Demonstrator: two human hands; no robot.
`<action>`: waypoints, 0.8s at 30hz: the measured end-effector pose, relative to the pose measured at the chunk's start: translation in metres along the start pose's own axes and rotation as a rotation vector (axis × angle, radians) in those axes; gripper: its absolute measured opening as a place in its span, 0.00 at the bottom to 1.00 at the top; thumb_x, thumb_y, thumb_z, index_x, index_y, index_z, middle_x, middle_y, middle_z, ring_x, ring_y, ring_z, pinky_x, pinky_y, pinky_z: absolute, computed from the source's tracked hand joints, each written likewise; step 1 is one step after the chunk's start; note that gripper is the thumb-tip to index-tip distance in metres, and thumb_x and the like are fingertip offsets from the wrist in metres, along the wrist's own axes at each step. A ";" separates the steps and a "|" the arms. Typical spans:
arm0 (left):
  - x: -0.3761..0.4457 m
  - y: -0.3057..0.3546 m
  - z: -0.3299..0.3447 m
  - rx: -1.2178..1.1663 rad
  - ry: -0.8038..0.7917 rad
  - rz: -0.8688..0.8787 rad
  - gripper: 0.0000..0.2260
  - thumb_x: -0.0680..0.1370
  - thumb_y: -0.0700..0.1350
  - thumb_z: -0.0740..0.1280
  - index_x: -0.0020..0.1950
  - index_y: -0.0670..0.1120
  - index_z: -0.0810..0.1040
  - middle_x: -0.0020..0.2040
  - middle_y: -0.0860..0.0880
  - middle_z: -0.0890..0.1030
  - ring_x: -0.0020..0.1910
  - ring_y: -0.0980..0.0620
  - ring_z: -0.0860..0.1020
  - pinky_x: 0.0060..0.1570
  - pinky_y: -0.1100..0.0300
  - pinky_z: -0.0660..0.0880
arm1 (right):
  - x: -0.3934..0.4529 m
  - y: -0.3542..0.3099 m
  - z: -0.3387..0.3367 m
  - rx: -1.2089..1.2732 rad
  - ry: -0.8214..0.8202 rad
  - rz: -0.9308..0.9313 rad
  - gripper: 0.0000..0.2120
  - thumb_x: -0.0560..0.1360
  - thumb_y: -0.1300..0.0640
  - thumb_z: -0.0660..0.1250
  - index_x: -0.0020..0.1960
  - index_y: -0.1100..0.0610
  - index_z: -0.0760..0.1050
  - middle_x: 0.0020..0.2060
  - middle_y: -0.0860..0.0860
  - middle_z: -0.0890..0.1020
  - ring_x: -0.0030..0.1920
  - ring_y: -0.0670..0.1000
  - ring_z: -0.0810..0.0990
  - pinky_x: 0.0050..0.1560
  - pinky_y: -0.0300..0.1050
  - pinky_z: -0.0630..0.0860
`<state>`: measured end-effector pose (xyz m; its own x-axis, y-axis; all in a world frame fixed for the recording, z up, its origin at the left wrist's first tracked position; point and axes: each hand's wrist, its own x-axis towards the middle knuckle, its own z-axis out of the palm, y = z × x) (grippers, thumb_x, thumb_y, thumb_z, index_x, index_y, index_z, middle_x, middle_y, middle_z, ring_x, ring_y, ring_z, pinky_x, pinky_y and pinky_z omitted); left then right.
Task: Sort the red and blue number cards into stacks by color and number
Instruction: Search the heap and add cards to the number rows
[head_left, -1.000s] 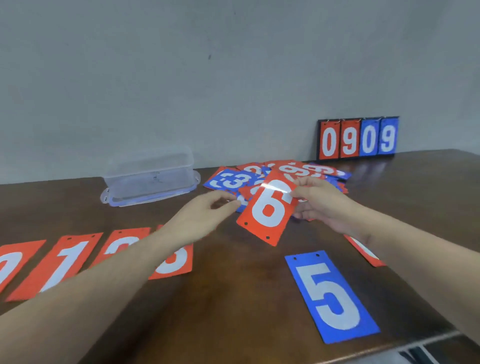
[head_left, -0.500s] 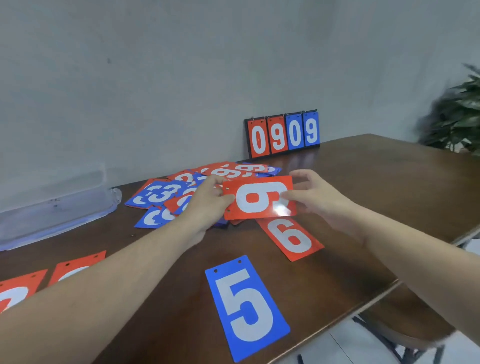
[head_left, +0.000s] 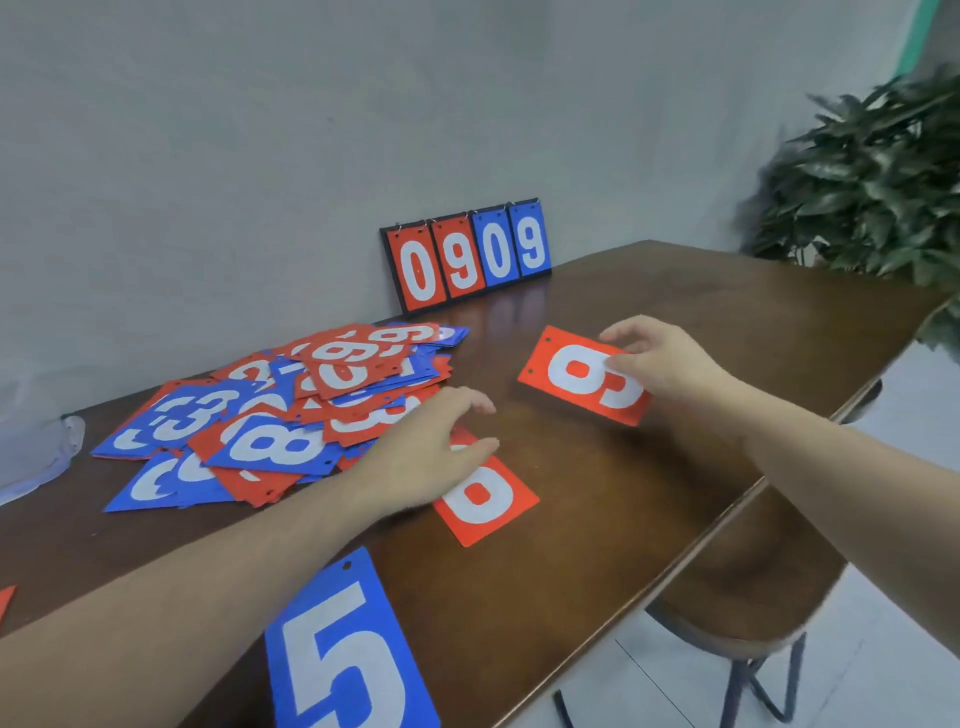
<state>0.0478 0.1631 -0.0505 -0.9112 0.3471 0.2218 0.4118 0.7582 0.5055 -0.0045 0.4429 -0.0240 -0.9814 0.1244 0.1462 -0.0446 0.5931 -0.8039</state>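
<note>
Landmark for all places: the loose pile of cards (head_left: 291, 415), red and blue mixed, lying fanned and overlapping on the brown table (head_left: 649, 467).

Right hand (head_left: 665, 369) is holding a red card (head_left: 582, 376) well to the right of the pile — fingers curled over its right end, thumb side hidden, so the exact pinch cannot be told. The card is lying sideways, its two punched holes at the end facing the pile; its white digit is reading as a 6 or a 9, partly covered by the fingers. Whether the card is resting flat on the table or being held just above it cannot be told.

Left hand (head_left: 431, 452) is hovering at the right front edge of the pile, fingers spread and loosely bent, gripping nothing. It is overlapping the near end of a second red card (head_left: 483, 499), which is lying flat just right of the pile and in front of it; only the round lower part of its digit is showing.

A blue card with a 5 (head_left: 337, 660) is lying flat well in front of the pile, near the table's front edge.

Behind the pile, a scoreboard (head_left: 467, 254) is standing against the grey wall (head_left: 260, 156), showing 09 in red and 09 in blue.

Far right of the pile, past the table — a green plant (head_left: 872, 176). A stool (head_left: 737, 597) is standing under the table's right edge.
</note>
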 end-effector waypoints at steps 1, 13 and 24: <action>0.001 -0.003 0.006 0.053 -0.038 0.038 0.15 0.79 0.53 0.68 0.65 0.57 0.73 0.62 0.60 0.74 0.60 0.62 0.73 0.63 0.59 0.72 | 0.007 0.013 -0.004 -0.026 0.052 0.019 0.10 0.78 0.58 0.68 0.58 0.48 0.77 0.56 0.50 0.80 0.52 0.51 0.78 0.44 0.42 0.77; 0.031 0.001 0.036 0.085 -0.112 0.111 0.13 0.82 0.50 0.65 0.66 0.55 0.75 0.71 0.58 0.69 0.67 0.67 0.65 0.68 0.63 0.66 | 0.006 0.072 -0.014 -0.511 -0.068 -0.289 0.13 0.81 0.49 0.61 0.63 0.42 0.80 0.66 0.42 0.78 0.67 0.49 0.73 0.64 0.46 0.71; 0.015 -0.017 0.018 0.138 -0.110 0.100 0.13 0.77 0.59 0.68 0.60 0.60 0.75 0.59 0.63 0.74 0.59 0.62 0.73 0.60 0.57 0.74 | 0.031 0.079 -0.023 -0.601 -0.137 -0.212 0.16 0.83 0.50 0.57 0.68 0.41 0.75 0.72 0.45 0.73 0.73 0.51 0.65 0.71 0.51 0.66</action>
<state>0.0271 0.1656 -0.0708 -0.8626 0.4769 0.1689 0.5042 0.7829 0.3645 -0.0346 0.5120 -0.0701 -0.9794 -0.1234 0.1601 -0.1670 0.9400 -0.2976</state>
